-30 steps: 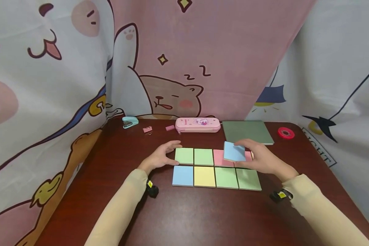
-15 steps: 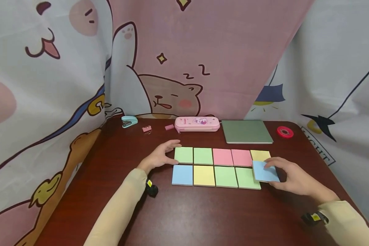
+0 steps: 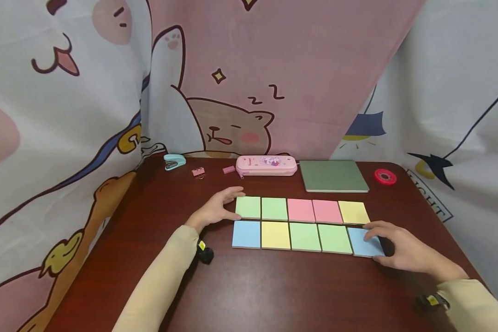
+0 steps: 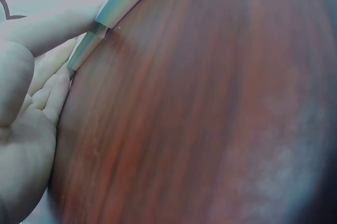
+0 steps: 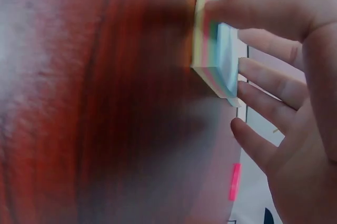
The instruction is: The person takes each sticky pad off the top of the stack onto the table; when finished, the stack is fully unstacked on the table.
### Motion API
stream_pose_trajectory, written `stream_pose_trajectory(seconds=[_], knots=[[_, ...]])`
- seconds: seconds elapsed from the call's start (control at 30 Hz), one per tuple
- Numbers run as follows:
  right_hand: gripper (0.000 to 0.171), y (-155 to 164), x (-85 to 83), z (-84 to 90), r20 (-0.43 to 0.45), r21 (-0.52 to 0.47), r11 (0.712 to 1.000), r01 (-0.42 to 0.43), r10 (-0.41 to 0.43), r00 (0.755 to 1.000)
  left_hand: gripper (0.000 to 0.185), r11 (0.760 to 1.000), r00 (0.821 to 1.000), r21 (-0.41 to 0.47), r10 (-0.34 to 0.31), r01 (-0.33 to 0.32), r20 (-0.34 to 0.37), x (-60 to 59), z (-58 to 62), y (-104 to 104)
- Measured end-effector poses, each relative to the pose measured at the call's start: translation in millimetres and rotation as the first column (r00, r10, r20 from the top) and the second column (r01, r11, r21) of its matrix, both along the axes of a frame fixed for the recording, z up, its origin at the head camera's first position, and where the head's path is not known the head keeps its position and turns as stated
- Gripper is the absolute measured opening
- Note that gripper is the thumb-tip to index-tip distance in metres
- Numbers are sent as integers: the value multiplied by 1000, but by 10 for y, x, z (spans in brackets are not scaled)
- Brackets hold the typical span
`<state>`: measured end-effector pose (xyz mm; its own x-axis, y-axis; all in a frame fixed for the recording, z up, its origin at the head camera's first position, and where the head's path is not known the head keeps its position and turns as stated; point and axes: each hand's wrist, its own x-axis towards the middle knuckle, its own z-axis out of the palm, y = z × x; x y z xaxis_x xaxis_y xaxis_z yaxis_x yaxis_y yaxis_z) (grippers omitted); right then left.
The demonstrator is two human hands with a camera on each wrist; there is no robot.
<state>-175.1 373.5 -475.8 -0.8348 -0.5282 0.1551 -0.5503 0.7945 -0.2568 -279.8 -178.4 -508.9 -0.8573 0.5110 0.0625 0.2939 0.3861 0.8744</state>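
Note:
Sticky-note pads lie in two rows on the dark wooden table (image 3: 274, 286). My right hand (image 3: 373, 243) grips a blue pad (image 3: 358, 240) at the right end of the near row, index finger on its far edge and thumb on its near edge. The right wrist view shows the blue pad (image 5: 216, 50) with my thumb against its side and my fingers (image 5: 263, 103) spread beside it. My left hand (image 3: 232, 205) rests flat on the table, its fingers against the left edge of the green pad (image 3: 248, 207) at the far row's left end. In the left wrist view my fingers (image 4: 37, 92) lie by the pad edges (image 4: 87, 48).
Along the back stand a teal stapler (image 3: 174, 162), a pink binder clip (image 3: 198, 172), a pink eraser (image 3: 229, 170), a pink pencil case (image 3: 266, 166), a green notebook (image 3: 334, 176) and a red tape roll (image 3: 385, 176). Printed cloth walls off three sides.
My right hand carried the blue pad from above the pink pads to the right and down, setting it at the right end of the near row. The left hand stayed put.

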Motion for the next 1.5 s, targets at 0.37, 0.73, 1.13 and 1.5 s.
stream_pose_trajectory(seconds=[0.37,0.73,1.13,1.5], knots=[[55,-13,-9,-28,-42,-6,1000,-3,2,999,90,1000,1000,-3,11,-11,5,8,9,0],[54,-13,-9,-36,-39,4,1000,10,-10,999,89,1000,1000,6,17,-17,2,17,-10,3],[56,-1,-7,-39,-51,3,1000,0,0,999,90,1000,1000,12,16,-16,3,6,-3,1],[60,-30,21,61,-109,-71,997,9,-17,994,90,999,1000,42,13,-13,10,18,-16,-1]])
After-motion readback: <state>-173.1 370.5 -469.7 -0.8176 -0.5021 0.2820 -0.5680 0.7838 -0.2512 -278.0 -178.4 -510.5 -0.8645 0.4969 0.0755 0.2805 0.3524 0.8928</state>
